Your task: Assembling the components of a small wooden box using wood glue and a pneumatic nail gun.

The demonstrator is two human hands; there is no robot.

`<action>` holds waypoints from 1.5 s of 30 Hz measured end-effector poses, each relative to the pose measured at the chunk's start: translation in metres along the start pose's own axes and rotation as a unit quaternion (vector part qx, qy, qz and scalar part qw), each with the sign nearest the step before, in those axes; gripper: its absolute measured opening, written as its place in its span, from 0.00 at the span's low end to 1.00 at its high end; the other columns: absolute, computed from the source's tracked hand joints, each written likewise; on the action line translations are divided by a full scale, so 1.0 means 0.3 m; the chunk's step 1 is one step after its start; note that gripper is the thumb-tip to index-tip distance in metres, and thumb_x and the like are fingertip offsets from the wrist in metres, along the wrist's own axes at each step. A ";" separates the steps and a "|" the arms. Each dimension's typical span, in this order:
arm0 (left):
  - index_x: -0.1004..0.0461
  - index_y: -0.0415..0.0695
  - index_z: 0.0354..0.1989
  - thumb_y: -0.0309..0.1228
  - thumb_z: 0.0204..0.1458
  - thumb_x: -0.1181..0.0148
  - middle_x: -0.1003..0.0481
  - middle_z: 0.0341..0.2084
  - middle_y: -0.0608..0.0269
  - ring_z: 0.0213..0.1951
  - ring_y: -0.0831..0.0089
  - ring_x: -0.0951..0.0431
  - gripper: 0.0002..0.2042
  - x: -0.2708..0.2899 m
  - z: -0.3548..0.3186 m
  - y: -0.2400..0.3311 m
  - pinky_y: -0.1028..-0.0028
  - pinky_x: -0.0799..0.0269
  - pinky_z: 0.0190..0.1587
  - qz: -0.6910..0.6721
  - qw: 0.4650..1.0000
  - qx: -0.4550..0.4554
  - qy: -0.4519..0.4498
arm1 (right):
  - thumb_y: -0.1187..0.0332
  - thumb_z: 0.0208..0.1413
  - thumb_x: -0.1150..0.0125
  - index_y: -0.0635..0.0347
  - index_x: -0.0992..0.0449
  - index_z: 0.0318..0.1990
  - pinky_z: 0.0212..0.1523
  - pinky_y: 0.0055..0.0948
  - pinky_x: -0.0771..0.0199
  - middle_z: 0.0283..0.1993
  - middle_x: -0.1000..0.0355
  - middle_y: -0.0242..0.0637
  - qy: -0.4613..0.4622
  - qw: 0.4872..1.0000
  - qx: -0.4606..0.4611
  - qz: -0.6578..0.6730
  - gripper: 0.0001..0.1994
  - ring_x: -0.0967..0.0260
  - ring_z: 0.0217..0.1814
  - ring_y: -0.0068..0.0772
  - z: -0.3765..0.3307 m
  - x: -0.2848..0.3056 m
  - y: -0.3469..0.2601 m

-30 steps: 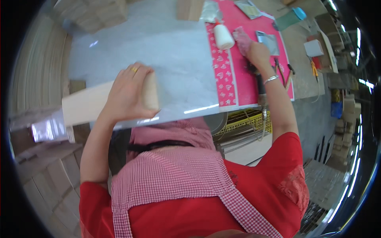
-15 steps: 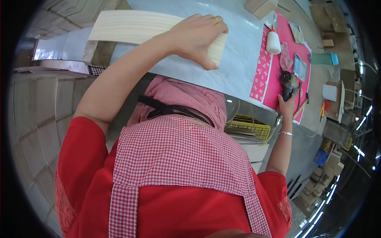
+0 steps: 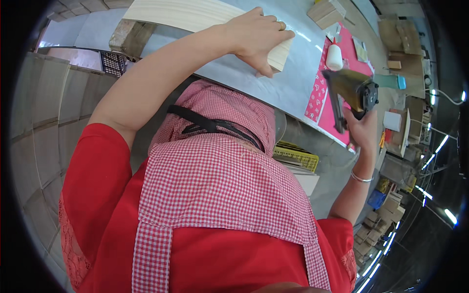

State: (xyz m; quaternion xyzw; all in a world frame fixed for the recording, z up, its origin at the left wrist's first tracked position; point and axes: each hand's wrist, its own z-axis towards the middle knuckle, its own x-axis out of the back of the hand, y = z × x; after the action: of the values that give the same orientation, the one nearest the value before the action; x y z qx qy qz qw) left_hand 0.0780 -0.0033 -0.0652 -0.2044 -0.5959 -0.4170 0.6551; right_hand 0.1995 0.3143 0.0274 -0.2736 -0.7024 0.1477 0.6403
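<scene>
My left hand [image 3: 259, 35] presses down on the near end of a long pale wooden plank [image 3: 190, 14] that lies on the grey worktable [image 3: 288, 85]. My right hand [image 3: 362, 128] grips a dark nail gun [image 3: 349, 93] by its handle and holds it up over the table's near edge, above a pink mat [image 3: 320, 100]. The tool is to the right of the plank and apart from it. My red top and checked apron fill the lower part of the view.
A white bottle [image 3: 334, 56] stands on the pink mat. A small wooden block [image 3: 330, 10] lies at the far side. A yellow-edged stack [image 3: 295, 156] sits under the table. Boxes and stacked boards [image 3: 391, 215] stand along the right.
My right hand has lifted the nail gun off the pink mat and brought it nearer. My left hand has stayed on the plank's end.
</scene>
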 end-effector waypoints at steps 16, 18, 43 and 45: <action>0.28 0.37 0.46 0.53 0.39 0.31 0.23 0.41 0.46 0.48 0.52 0.24 0.33 0.065 -0.052 0.096 0.50 0.42 0.62 0.148 0.986 0.051 0.058 | 0.70 0.46 0.24 0.69 0.23 0.44 0.45 0.30 0.23 0.41 0.19 0.40 -0.117 0.977 0.167 -0.068 0.19 0.22 0.42 0.27 0.018 -0.025 -0.311; 0.27 0.35 0.43 0.53 0.42 0.32 0.23 0.40 0.43 0.47 0.49 0.23 0.32 0.079 -0.051 0.090 0.51 0.38 0.60 0.226 0.968 0.059 0.086 | 0.70 0.46 0.24 0.69 0.23 0.45 0.45 0.30 0.23 0.42 0.19 0.40 -0.115 0.977 0.169 -0.064 0.19 0.22 0.42 0.27 0.026 -0.028 -0.309; 0.26 0.36 0.47 0.59 0.33 0.30 0.24 0.46 0.51 0.54 0.59 0.27 0.40 0.003 -0.023 0.016 0.45 0.46 0.66 0.006 0.998 0.059 0.038 | 0.71 0.50 0.26 0.66 0.22 0.47 0.44 0.27 0.25 0.43 0.20 0.35 -0.109 0.976 0.173 -0.073 0.17 0.25 0.42 0.23 0.204 -0.009 -0.324; 0.26 0.35 0.46 0.59 0.32 0.30 0.24 0.46 0.50 0.54 0.59 0.27 0.40 0.009 -0.024 0.017 0.45 0.46 0.66 -0.004 0.997 0.058 0.041 | 0.71 0.50 0.27 0.67 0.22 0.47 0.43 0.26 0.25 0.43 0.20 0.35 -0.116 0.976 0.169 -0.072 0.18 0.25 0.42 0.23 0.215 -0.009 -0.323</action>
State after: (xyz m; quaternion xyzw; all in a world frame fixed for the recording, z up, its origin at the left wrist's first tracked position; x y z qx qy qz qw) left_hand 0.0862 -0.0068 -0.0631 -0.1461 -0.5923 -0.3924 0.6884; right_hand 0.1174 0.2438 0.0705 -0.0908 -0.7545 0.2484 0.6007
